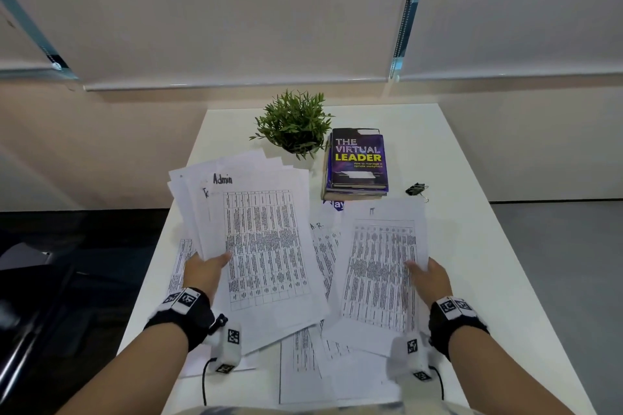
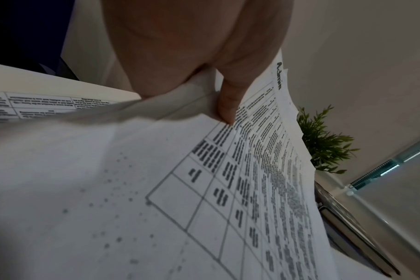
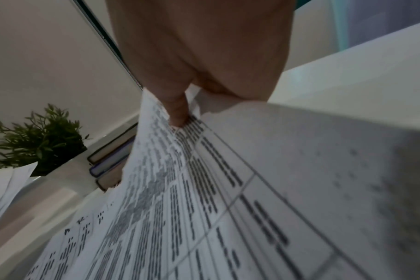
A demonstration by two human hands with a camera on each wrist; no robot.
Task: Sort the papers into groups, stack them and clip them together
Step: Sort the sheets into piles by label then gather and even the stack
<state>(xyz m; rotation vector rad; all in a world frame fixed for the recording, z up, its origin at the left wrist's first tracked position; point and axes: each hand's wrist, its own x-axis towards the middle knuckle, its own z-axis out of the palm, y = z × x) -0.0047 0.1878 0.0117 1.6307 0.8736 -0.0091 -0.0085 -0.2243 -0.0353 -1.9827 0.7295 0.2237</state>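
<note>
The left hand [image 1: 202,271] grips a fanned sheaf of white printed sheets [image 1: 259,239] headed "Admin"; the right hand [image 1: 429,276] pinches 1 printed sheet [image 1: 381,266], both above the white tabletop [image 1: 472,246], likely to compare headings.

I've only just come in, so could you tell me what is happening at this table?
A person is sorting printed papers. The left hand holds a fanned bunch of sheets, one headed "Admin", and the right hand holds a separate sheet headed "IT". More loose papers still lie on the white table. A binder clip waits unused near the stacked books and a potted plant. Nothing is clipped yet.
</note>
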